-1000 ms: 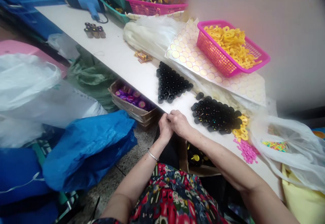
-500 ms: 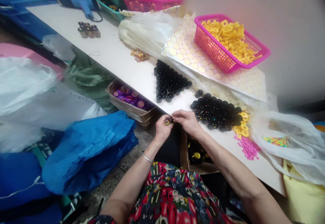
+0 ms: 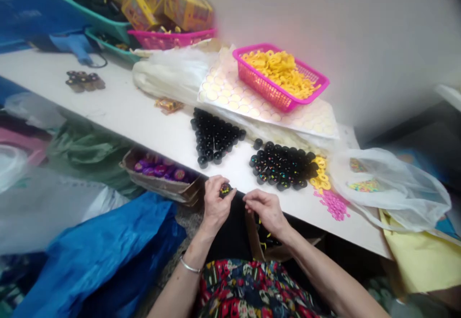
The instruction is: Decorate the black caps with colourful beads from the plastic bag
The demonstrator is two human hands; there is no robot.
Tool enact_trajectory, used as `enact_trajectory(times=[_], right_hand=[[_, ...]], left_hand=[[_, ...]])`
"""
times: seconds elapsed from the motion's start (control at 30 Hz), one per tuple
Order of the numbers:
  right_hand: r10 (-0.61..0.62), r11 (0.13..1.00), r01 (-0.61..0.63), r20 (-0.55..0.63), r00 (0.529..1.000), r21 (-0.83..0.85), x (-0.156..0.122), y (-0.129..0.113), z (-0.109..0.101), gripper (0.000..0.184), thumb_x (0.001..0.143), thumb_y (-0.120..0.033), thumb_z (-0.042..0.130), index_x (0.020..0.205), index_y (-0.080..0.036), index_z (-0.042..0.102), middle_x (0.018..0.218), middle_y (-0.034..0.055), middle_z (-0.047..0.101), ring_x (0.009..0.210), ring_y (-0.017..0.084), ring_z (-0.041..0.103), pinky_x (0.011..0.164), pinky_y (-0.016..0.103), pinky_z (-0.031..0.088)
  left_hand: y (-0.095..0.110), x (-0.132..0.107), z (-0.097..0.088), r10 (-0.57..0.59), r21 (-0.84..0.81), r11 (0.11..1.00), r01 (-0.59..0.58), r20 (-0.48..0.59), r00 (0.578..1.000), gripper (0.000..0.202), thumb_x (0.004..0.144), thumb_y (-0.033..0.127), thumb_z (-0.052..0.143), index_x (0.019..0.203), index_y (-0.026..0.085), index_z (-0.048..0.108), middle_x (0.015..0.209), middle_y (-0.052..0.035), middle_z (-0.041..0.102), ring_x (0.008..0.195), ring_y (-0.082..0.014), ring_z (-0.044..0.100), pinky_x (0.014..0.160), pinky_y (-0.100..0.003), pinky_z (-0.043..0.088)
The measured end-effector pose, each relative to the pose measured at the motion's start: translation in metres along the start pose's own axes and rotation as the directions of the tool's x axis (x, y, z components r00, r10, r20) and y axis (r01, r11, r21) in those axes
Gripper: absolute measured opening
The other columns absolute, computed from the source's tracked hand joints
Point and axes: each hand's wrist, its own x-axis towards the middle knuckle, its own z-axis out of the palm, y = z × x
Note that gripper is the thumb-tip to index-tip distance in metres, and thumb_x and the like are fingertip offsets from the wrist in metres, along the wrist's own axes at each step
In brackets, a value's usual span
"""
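Note:
My left hand (image 3: pixel 216 205) is closed around a small black cylinder (image 3: pixel 225 190) whose upper face shows coloured bits. My right hand (image 3: pixel 265 208) hovers just to its right, fingers pinched together; whatever may be between them is too small to make out. Beyond my hands, on the white table (image 3: pixel 158 133), stand two clusters of similar black cylinders: a plain-topped cluster (image 3: pixel 216 135) to the left and a cluster with coloured specks (image 3: pixel 283 163) to the right. Yellow ring-shaped pieces (image 3: pixel 321 178) and a heap of small pink pieces (image 3: pixel 334 204) lie beside the right cluster.
A pink basket (image 3: pixel 245 75) of yellow pieces rests on sheets of round stickers (image 3: pixel 223 94). At the right lies a clear plastic bag (image 3: pixel 406 188) with coloured beads. Below the table edge sit a cardboard box (image 3: pixel 162 188) of purple items and a blue bag (image 3: pixel 108 241).
My hands have drawn apart; the right has moved away from the black cylinder, which stays in my left hand. The camera view has shifted, moving the table things leftward.

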Motion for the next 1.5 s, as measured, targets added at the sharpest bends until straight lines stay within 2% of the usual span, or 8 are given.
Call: enact_trajectory(times=[0.2, 0.4, 0.6, 0.77, 0.93, 1.07, 1.27, 1.5], right_hand=[[-0.303, 0.909, 0.266, -0.072, 0.950, -0.321, -0.025, 0.008, -0.030, 0.014, 0.083, -0.022, 0.051, 0.080, -0.021, 0.064, 0.075, 0.0024, 0.058, 0.067, 0.015, 0.053, 0.062, 0.028, 0.042], [-0.325, 0.871, 0.261, -0.089, 0.942, -0.416, -0.044, 0.005, -0.059, 0.014, 0.085, -0.022, 0.049, 0.081, -0.025, 0.062, 0.075, 0.0031, 0.060, 0.066, 0.018, 0.055, 0.061, 0.031, 0.045], [-0.599, 0.573, 0.420, -0.009, 0.801, -0.704, 0.029, -0.056, -0.087, 0.016, 0.089, -0.020, 0.046, 0.089, -0.020, 0.063, 0.100, 0.0086, 0.063, 0.096, 0.022, 0.055, 0.086, 0.035, 0.044], [-0.367, 0.231, 0.325, 0.227, 0.902, -0.917, 0.134, -0.091, -0.088, 0.020, 0.087, -0.016, 0.047, 0.094, -0.018, 0.065, 0.105, 0.0065, 0.062, 0.097, 0.022, 0.051, 0.081, 0.031, 0.040], [-0.106, -0.004, 0.353, 0.351, 0.930, -0.936, 0.176, -0.093, -0.075, 0.019, 0.081, -0.014, 0.050, 0.088, -0.016, 0.067, 0.092, 0.0092, 0.063, 0.092, 0.023, 0.050, 0.069, 0.030, 0.035], [-0.088, -0.059, 0.363, 0.367, 0.926, -0.930, 0.180, -0.091, -0.074, 0.020, 0.079, -0.017, 0.052, 0.090, -0.017, 0.068, 0.094, 0.0105, 0.060, 0.092, 0.025, 0.047, 0.066, 0.031, 0.034], [-0.095, -0.116, 0.384, 0.395, 0.914, -0.916, 0.178, -0.098, -0.072, 0.020, 0.076, -0.014, 0.054, 0.087, -0.019, 0.069, 0.098, 0.0112, 0.056, 0.092, 0.026, 0.045, 0.066, 0.033, 0.034], [-0.038, -0.141, 0.377, 0.385, 0.922, -0.915, 0.183, -0.104, -0.067, 0.021, 0.073, -0.012, 0.055, 0.087, -0.019, 0.069, 0.096, 0.0116, 0.055, 0.092, 0.027, 0.044, 0.067, 0.034, 0.037]], left_hand=[[-0.014, 0.048, 0.034, -0.115, 0.142, 0.986, 0.092, 0.163, 0.980, 0.029, 0.064, 0.024, 0.071, 0.092, 0.021, 0.063, 0.088, -0.0025, 0.060, 0.084, -0.0197, 0.054, 0.075, -0.032, 0.044], [-0.023, 0.086, 0.066, -0.131, 0.202, 0.976, 0.082, 0.244, 0.961, 0.024, 0.062, 0.021, 0.065, 0.086, 0.020, 0.065, 0.083, -0.0023, 0.058, 0.079, -0.0181, 0.054, 0.071, -0.030, 0.042], [-0.015, 0.102, 0.080, -0.106, 0.133, 0.989, 0.061, 0.366, 0.925, 0.011, 0.065, 0.017, 0.056, 0.075, 0.018, 0.062, 0.068, 0.0012, 0.054, 0.064, -0.0129, 0.048, 0.060, -0.024, 0.035], [-0.008, 0.099, 0.088, -0.089, -0.031, 0.993, 0.114, 0.434, 0.896, 0.016, 0.068, 0.013, 0.050, 0.078, 0.016, 0.061, 0.071, 0.0005, 0.056, 0.065, -0.0122, 0.048, 0.060, -0.022, 0.037], [-0.023, 0.090, 0.088, -0.098, -0.121, 0.979, 0.166, 0.433, 0.896, 0.031, 0.073, 0.012, 0.047, 0.099, 0.015, 0.063, 0.082, -0.0035, 0.063, 0.075, -0.0143, 0.057, 0.073, -0.026, 0.046], [-0.030, 0.080, 0.083, -0.139, -0.110, 0.976, 0.187, 0.345, 0.928, 0.036, 0.074, 0.015, 0.050, 0.107, 0.015, 0.063, 0.090, -0.0068, 0.065, 0.078, -0.0155, 0.061, 0.077, -0.029, 0.050], [-0.013, 0.061, 0.055, 0.010, 0.023, 1.000, -0.012, 0.076, 0.997, 0.020, 0.080, 0.018, 0.051, 0.095, 0.018, 0.065, 0.088, -0.0059, 0.066, 0.071, -0.0138, 0.060, 0.068, -0.026, 0.049], [-0.022, 0.042, 0.029, 0.195, 0.169, 0.968, -0.186, -0.037, 0.980, 0.018, 0.083, 0.014, 0.050, 0.094, 0.019, 0.063, 0.085, -0.0066, 0.066, 0.076, -0.0159, 0.061, 0.071, -0.027, 0.049]])
